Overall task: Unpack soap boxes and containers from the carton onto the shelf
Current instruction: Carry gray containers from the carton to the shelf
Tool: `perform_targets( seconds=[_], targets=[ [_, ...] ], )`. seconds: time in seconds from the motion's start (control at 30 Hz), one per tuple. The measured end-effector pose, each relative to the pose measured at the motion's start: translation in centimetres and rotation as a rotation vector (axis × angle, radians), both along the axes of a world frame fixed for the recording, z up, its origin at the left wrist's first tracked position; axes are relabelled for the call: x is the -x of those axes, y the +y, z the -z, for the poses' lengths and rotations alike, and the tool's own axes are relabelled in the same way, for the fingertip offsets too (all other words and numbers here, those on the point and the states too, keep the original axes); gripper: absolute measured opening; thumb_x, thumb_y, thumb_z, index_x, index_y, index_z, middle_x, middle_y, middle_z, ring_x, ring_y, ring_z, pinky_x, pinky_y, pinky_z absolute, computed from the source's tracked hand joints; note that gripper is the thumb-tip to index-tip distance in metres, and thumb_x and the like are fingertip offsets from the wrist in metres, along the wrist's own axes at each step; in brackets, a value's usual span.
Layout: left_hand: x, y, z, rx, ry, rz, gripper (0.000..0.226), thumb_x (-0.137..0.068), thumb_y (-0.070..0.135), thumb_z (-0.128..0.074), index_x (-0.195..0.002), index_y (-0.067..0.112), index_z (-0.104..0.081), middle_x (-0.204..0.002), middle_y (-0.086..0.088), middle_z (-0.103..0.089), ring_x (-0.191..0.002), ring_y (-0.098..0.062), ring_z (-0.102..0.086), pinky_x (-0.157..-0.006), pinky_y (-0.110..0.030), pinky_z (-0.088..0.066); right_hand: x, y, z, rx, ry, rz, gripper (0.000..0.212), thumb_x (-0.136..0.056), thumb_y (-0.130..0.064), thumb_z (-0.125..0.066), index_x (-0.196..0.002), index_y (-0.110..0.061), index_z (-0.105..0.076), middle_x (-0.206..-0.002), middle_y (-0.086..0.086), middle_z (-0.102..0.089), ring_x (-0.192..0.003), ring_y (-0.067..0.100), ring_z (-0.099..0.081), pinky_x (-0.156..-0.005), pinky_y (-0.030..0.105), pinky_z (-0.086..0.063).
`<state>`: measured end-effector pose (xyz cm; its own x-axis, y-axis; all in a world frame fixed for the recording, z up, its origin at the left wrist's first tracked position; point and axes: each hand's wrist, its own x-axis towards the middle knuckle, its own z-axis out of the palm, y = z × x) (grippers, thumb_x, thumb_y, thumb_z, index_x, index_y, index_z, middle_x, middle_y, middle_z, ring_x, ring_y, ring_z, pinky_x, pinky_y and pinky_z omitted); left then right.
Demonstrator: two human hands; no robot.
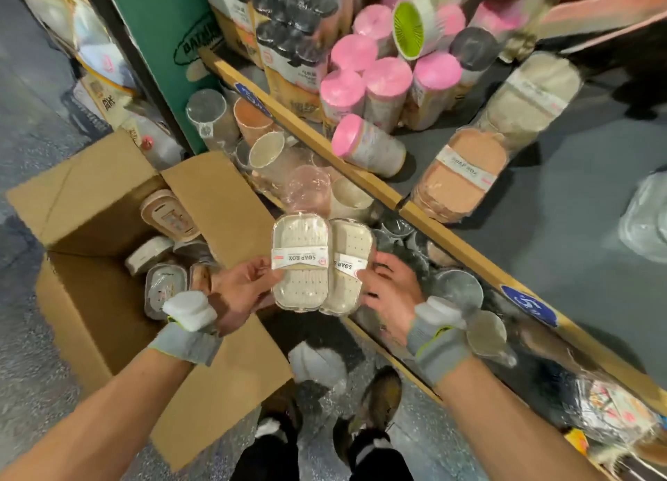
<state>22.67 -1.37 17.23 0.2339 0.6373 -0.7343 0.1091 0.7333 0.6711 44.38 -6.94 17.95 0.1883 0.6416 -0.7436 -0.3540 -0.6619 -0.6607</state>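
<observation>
Between a grey shop shelf (541,177) and an open carton (90,199), the left hand (242,293) and right hand (389,289) are each gripping 1 of 2 cream soap boxes (301,260). The boxes are touching side by side.

Both bare forearms reach forward, grey wristbands (186,343) round the wrists. The left hand (242,289), palm up, grips a white soap box (301,264) by its edge. The right hand (389,285) holds a second soap box (349,271) just beside it.
</observation>
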Motion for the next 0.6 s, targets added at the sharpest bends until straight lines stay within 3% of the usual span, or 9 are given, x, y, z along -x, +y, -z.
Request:
perform_targets(
  seconds=[0.13, 0.23, 0.37, 0.5, 0.6],
  targets=[
    [-3.7, 0.3, -1.0, 0.013, -0.030, 0.048, 0.018, -0.091, 0.008, -0.053, -0.108, 0.003, -0.057, -0.102, -0.014, -0.068, -0.079, -0.016, -0.069, -0.061, -0.024, -0.058, -2.7, -0.5, -1.2, -0.055, 0.023, 0.020, 0.028, -0.084, -0.002, -0.065, -0.100, -0.023, -0.058, -0.114, 0.012, -0.062, -0.101, 0.026, -0.065, -0.082, 0.043, -0.057],
    [-6.6, 0.5, -1.8, 0.041, -0.058, 0.069, 0.021, -0.094, 0.004, -0.048, -0.114, -0.001, -0.053, -0.099, -0.014, -0.066, -0.069, -0.011, -0.070, -0.053, -0.019, -0.055, -5.1, -1.2, -2.4, -0.087, -0.002, 0.032, 0.027, -0.084, -0.005, -0.066, -0.102, -0.024, -0.058, -0.112, 0.009, -0.063, -0.100, 0.024, -0.065, -0.082, 0.041, -0.058],
    [-10.5, 1.2, -2.9, 0.018, -0.075, 0.117, 0.021, -0.093, 0.004, -0.049, -0.114, 0.002, -0.055, -0.102, -0.010, -0.071, -0.082, -0.016, -0.070, -0.064, -0.025, -0.059, -8.4, -1.5, -3.8, -0.132, -0.001, 0.087, 0.027, -0.084, -0.003, -0.065, -0.102, -0.022, -0.059, -0.108, 0.007, -0.065, -0.101, 0.024, -0.065, -0.084, 0.041, -0.057],
    [-13.6, 1.7, -4.3, -0.044, -0.090, 0.122, 0.012, -0.091, 0.005, -0.051, -0.101, 0.003, -0.058, -0.083, -0.010, -0.069, -0.061, -0.017, -0.063, -0.043, -0.019, -0.047, -10.5, -1.6, -4.6, -0.165, 0.000, 0.139, 0.031, -0.084, -0.003, -0.066, -0.112, -0.015, -0.058, -0.111, 0.010, -0.065, -0.103, 0.025, -0.065, -0.084, 0.041, -0.057],
    [-15.0, 2.0, -4.8, -0.089, -0.099, 0.145, 0.029, -0.082, 0.017, -0.060, -0.106, 0.002, -0.059, -0.095, -0.014, -0.068, -0.083, -0.029, -0.052, -0.053, -0.025, -0.043, -11.7, -1.6, -5.0, -0.196, -0.008, 0.168, 0.030, -0.083, -0.003, -0.066, -0.109, -0.018, -0.059, -0.110, 0.011, -0.065, -0.102, 0.024, -0.065, -0.084, 0.042, -0.057]
  ],
)
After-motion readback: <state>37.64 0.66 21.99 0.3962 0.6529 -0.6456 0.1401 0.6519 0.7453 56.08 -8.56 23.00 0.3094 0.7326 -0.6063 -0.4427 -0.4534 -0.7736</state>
